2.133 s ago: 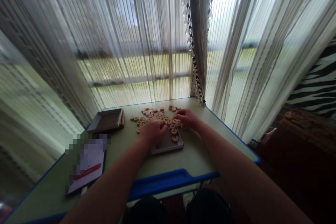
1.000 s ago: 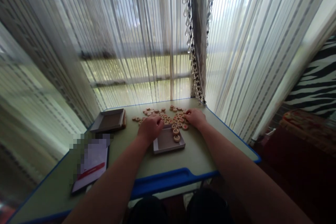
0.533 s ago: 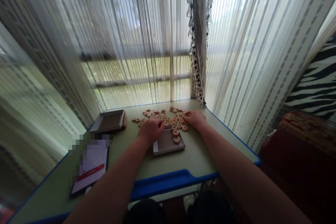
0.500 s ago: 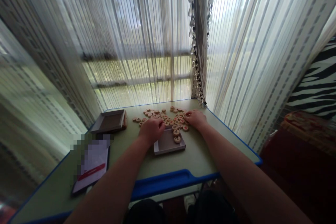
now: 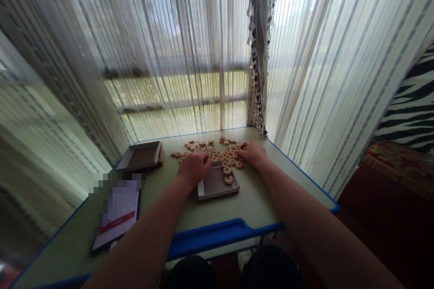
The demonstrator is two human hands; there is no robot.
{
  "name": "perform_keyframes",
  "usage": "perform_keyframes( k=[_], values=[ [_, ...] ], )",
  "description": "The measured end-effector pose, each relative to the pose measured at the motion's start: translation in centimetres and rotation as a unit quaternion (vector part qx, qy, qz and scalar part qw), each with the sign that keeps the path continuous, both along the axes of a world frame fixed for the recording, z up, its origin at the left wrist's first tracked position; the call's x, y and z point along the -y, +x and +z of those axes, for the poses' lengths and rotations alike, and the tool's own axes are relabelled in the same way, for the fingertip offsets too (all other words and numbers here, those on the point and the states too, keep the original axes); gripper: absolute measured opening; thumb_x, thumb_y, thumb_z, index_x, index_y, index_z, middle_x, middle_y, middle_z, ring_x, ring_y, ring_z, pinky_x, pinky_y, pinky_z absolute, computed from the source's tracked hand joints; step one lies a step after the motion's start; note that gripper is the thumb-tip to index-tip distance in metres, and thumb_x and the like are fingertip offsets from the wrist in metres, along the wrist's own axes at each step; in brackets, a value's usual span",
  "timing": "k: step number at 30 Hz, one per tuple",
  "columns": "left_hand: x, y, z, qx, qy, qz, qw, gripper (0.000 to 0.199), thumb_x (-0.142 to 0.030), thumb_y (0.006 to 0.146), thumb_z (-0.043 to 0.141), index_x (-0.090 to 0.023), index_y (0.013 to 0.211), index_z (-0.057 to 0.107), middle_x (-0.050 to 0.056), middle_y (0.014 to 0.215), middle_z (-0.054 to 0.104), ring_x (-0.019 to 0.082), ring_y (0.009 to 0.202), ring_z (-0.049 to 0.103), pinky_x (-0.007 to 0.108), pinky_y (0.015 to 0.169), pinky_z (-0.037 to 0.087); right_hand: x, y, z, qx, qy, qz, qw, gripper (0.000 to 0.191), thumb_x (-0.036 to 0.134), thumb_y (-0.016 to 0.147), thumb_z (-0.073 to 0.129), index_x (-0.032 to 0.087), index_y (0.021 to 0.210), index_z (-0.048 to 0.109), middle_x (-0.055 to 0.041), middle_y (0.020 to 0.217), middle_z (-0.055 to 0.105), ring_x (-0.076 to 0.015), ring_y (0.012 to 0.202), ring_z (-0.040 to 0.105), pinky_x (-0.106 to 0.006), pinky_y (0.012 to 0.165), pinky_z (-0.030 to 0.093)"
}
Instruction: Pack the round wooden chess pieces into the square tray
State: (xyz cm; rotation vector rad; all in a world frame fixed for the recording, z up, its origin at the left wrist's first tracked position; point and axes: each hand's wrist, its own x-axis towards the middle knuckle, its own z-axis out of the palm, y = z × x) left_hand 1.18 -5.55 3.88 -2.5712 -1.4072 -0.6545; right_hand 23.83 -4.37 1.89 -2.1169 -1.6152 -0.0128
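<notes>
Tabletop (image 5: 257, 203): three discs (image 5: 227, 171) in one tray (image 5: 212, 181)

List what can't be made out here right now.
All in the head view:
Left hand: its back hides whether it holds anything.
Right hand: too dim to tell whether it pinches a piece.
Round pieces: any behind the left hand are hidden; farthest ones' marks too small.
Pad: far part masked by pixel blocks.
Zebra-striped panel: cut off by right edge.
</notes>
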Motion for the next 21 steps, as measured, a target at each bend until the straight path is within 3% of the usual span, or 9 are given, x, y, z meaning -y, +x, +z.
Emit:
perform_keyframes(
  k=[4,8,14,21],
  values=[
    [-0.1,0.0,-0.1,-0.006,0.004,-0.004,1.000,0.030,-0.033,0.079,0.037,-0.017,0.069,0.060,0.005,0.078,0.063,0.016,0.072,0.055,0.026,0.067,0.038,0.0,-0.1,0.0,-0.012,0.012,-0.002,1.000,0.034,0.047,0.062,0.057,0.026,0.086,0.067,-0.0062,0.095,0.059,-0.0219,0.088,0.054,-0.031,0.074,0.039],
    [-0.2,-0.1,0.0,0.001,0.008,-0.002,1.000,0.029,-0.033,0.079,0.037,-0.018,0.072,0.061,0.005,0.080,0.063,0.016,0.073,0.055,0.026,0.069,0.039,0.1,-0.3,0.1,-0.024,0.074,0.007,0.997,0.031,0.044,0.064,0.059,0.026,0.087,0.067,-0.0053,0.097,0.058,-0.0214,0.089,0.052,-0.031,0.077,0.037],
    [-0.3,0.1,-0.1,0.020,0.001,-0.024,1.000,0.026,-0.031,0.078,0.040,-0.019,0.080,0.063,0.005,0.087,0.063,0.016,0.079,0.056,0.026,0.073,0.041,0.3,-0.8,0.5,-0.029,0.183,0.115,0.976,0.025,0.037,0.068,0.061,0.022,0.087,0.066,-0.0047,0.093,0.058,-0.0177,0.088,0.051,-0.030,0.086,0.034],
    [-0.3,0.0,-0.2,0.035,0.025,-0.049,0.998,0.028,-0.031,0.079,0.041,-0.018,0.095,0.060,0.005,0.094,0.061,0.018,0.086,0.055,0.028,0.078,0.042,0.9,-1.8,0.7,-0.039,0.189,0.235,0.953,0.023,0.034,0.066,0.064,0.025,0.087,0.066,-0.0037,0.092,0.057,-0.0175,0.091,0.049,-0.029,0.083,0.037]
  ],
)
